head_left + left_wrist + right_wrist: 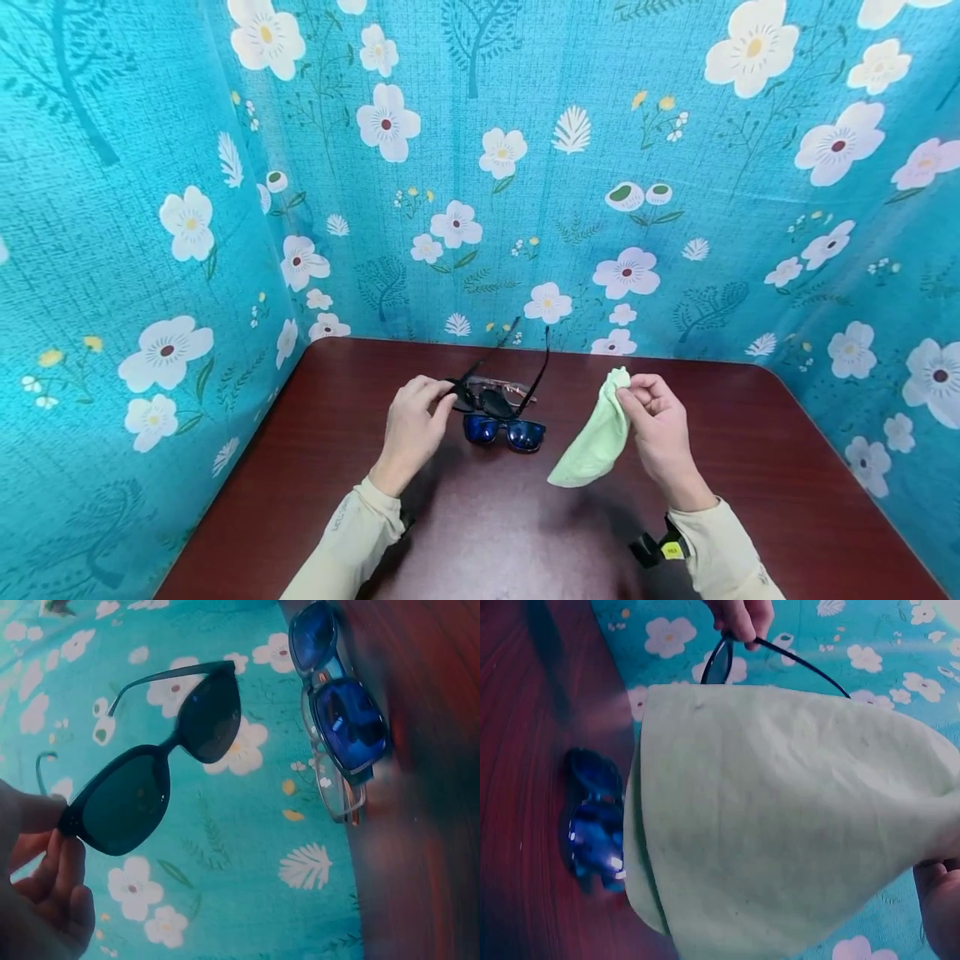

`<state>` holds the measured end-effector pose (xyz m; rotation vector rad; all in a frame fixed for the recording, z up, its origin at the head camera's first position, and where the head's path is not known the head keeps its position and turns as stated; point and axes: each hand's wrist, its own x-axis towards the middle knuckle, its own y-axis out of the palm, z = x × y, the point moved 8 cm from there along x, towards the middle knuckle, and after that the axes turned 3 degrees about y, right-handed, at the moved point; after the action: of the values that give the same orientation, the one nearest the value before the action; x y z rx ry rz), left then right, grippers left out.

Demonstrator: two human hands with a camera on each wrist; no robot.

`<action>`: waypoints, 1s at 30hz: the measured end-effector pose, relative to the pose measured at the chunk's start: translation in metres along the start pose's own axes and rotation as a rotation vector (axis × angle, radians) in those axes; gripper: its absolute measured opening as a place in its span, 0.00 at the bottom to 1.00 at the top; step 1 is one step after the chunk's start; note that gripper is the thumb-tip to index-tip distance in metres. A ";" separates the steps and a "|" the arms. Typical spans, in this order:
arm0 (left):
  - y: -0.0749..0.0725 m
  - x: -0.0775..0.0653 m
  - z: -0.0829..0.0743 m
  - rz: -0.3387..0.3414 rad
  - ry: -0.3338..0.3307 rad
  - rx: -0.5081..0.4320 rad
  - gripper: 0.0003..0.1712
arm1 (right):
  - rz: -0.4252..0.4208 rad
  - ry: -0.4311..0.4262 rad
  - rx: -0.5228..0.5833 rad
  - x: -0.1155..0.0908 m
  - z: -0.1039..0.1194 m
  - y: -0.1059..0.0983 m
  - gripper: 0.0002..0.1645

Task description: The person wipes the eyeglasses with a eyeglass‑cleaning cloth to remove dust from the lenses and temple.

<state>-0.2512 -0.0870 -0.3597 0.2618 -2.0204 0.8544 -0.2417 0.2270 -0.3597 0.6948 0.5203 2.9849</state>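
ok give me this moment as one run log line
left hand: pinches black sunglasses at one corner | right hand: pinches green cloth | on table: blue-lensed sunglasses, clear-lensed glasses

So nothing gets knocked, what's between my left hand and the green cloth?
In the head view: the held black sunglasses, plus the blue sunglasses and clear glasses.

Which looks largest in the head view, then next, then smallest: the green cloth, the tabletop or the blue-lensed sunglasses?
1. Tabletop
2. Green cloth
3. Blue-lensed sunglasses
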 end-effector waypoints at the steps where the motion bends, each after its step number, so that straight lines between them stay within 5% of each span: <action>1: -0.001 0.000 0.006 -0.006 -0.041 -0.008 0.07 | -0.016 0.007 -0.017 0.000 -0.001 -0.004 0.13; 10: -0.017 -0.004 0.063 -0.016 -0.380 -0.075 0.06 | -0.120 0.069 -0.092 0.003 -0.004 -0.042 0.10; 16: -0.029 -0.012 0.110 0.042 -0.584 -0.041 0.10 | -0.119 0.135 -0.071 0.002 -0.007 -0.064 0.11; 19: -0.033 -0.016 0.129 0.074 -0.641 -0.014 0.11 | -0.119 0.189 -0.071 0.002 -0.009 -0.074 0.12; 25: -0.038 -0.026 0.160 0.118 -0.747 0.019 0.12 | -0.171 0.319 -0.245 0.002 -0.018 -0.094 0.10; 30: -0.042 -0.035 0.183 0.156 -0.815 0.057 0.12 | -0.206 0.339 -0.326 0.002 -0.021 -0.102 0.06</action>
<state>-0.3321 -0.2436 -0.4343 0.5581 -2.7986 1.0025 -0.2573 0.3174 -0.4098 0.1032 0.0955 2.8940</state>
